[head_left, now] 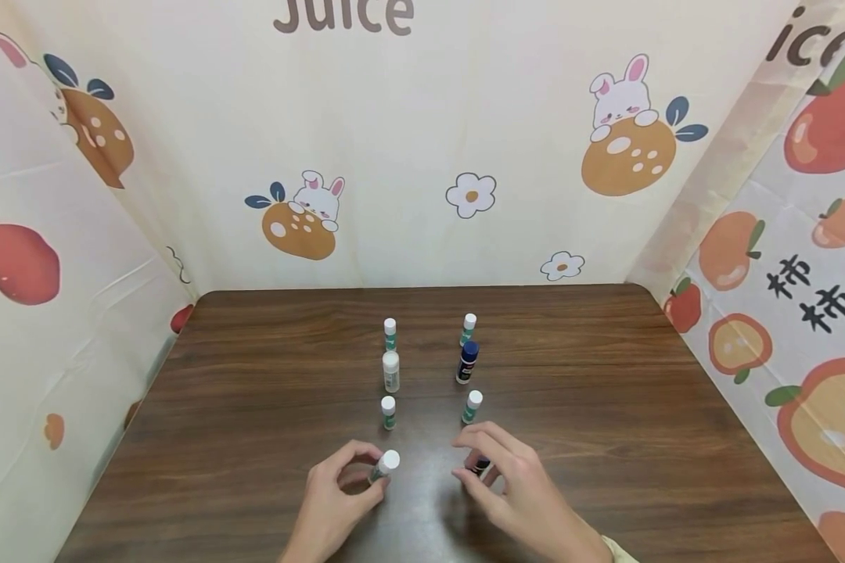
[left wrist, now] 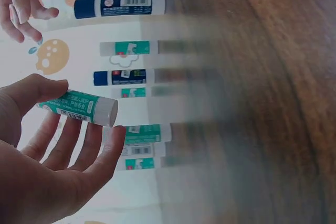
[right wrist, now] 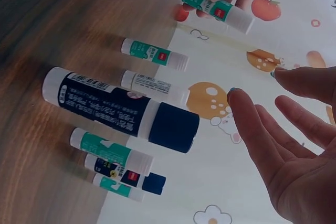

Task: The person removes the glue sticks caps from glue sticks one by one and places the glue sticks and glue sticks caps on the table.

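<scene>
At the front of the worktop [head_left: 605, 375], the right hand [head_left: 521, 481] hides most of a dark blue glue stick [right wrist: 118, 109] in the head view; the right wrist view shows it standing upright, its small white print too blurred to read reliably. "Juice" is legible on the cloth [head_left: 408, 141] behind, cropped at the top. The left hand [head_left: 334, 493] pinches a green-labelled glue stick [left wrist: 79, 105], tilted, between thumb and fingers. The right hand's fingers are spread, near the blue cap [right wrist: 174, 128] without touching it. Six further glue sticks [head_left: 391, 374] stand beyond in two rows.
</scene>
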Motion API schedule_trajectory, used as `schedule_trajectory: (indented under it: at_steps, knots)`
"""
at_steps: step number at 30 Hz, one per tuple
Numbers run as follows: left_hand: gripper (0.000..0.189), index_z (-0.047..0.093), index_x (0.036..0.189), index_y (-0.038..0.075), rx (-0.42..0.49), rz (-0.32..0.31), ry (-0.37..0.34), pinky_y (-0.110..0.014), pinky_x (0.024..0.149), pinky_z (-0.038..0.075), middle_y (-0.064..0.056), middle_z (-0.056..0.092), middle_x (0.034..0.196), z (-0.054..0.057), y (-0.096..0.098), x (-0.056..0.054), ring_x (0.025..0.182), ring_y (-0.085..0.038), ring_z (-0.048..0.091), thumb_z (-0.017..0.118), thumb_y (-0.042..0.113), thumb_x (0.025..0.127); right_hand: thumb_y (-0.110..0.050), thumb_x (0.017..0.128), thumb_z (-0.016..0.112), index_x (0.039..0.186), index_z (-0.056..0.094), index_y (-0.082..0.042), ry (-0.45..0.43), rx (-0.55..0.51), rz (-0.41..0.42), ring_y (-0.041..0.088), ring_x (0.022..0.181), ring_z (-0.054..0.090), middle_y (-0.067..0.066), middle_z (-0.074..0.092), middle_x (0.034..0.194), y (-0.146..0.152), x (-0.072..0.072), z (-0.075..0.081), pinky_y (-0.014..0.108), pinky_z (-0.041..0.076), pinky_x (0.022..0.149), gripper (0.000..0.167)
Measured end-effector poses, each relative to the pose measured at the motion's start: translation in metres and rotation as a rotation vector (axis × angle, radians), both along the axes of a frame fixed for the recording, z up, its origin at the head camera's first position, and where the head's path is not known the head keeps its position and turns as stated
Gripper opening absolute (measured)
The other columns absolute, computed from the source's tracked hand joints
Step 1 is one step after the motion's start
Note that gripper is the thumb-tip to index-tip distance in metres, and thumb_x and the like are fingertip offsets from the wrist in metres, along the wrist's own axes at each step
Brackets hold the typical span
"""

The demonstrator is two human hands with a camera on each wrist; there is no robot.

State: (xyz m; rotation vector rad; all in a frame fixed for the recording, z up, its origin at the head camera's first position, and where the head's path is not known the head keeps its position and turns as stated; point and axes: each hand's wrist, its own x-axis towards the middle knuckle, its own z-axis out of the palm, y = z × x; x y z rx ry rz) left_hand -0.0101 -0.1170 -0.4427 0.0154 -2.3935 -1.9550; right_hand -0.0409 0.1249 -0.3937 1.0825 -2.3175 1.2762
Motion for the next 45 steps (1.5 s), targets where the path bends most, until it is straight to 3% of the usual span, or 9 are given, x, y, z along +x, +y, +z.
schedule_trajectory:
  at_steps: [5,10,13,16,21,31,45]
  knots:
    - [0.039,0.065,0.090,0.022,-0.017,0.017,0.067,-0.028,0.074,0.056,0.007,0.066,0.089,0.007,0.002,0.003,0.085,-0.015,0.065,0.077,-0.008,0.069,-0.001,0.078,0.073,0.110,0.061,-0.014,-0.001,-0.003,0.034,0.003,0.077,0.059,-0.005,0.058,0.107,-0.005,-0.001,0.003,0.009,0.048,0.056,0.036]
    - [0.046,0.065,0.090,0.030,-0.135,0.042,0.161,-0.033,0.079,0.054,0.017,0.065,0.087,0.013,0.002,0.005,0.085,-0.008,0.064,0.080,-0.006,0.066,0.001,0.078,0.073,0.110,0.061,-0.015,0.004,-0.017,0.071,0.005,0.078,0.058,-0.006,0.057,0.107,-0.012,-0.002,0.006,0.010,0.048,0.057,0.038]
    - [0.048,0.064,0.090,0.031,-0.184,0.051,0.230,-0.034,0.079,0.054,0.019,0.064,0.087,0.015,0.002,0.006,0.083,-0.006,0.063,0.081,-0.005,0.064,0.000,0.079,0.073,0.111,0.061,-0.016,-0.021,-0.010,0.082,0.006,0.079,0.059,-0.007,0.057,0.108,-0.016,-0.002,0.008,0.009,0.047,0.056,0.038]
    - [0.048,0.065,0.091,0.028,-0.170,0.042,0.277,-0.033,0.074,0.056,0.017,0.063,0.087,0.018,0.003,0.007,0.081,-0.008,0.063,0.080,-0.008,0.063,-0.001,0.080,0.073,0.112,0.061,-0.015,-0.055,0.000,0.094,0.007,0.080,0.060,-0.006,0.057,0.109,-0.020,-0.002,0.010,0.010,0.047,0.055,0.037]
    - [0.049,0.065,0.091,0.027,-0.171,0.039,0.302,-0.030,0.070,0.056,0.016,0.063,0.086,0.021,0.003,0.008,0.080,-0.008,0.063,0.080,-0.010,0.063,0.000,0.079,0.073,0.112,0.060,-0.012,-0.061,0.000,0.135,0.008,0.081,0.061,-0.002,0.058,0.108,-0.027,-0.002,0.011,0.010,0.048,0.057,0.037]
    - [0.051,0.067,0.091,0.027,-0.276,0.065,0.386,-0.027,0.067,0.054,0.019,0.062,0.085,0.026,0.004,0.009,0.077,-0.004,0.060,0.081,-0.009,0.058,0.000,0.081,0.072,0.107,0.061,-0.010,-0.086,0.021,0.203,0.004,0.080,0.059,-0.003,0.059,0.102,-0.042,-0.003,0.012,0.008,0.048,0.058,0.030]
    - [0.049,0.067,0.089,0.025,-0.351,0.070,0.481,-0.023,0.063,0.050,0.020,0.063,0.087,0.030,0.004,0.010,0.074,-0.004,0.057,0.082,-0.007,0.056,-0.001,0.080,0.073,0.097,0.064,-0.009,-0.029,0.001,0.230,0.004,0.077,0.059,-0.002,0.060,0.095,-0.051,-0.007,0.009,0.007,0.048,0.061,0.020]
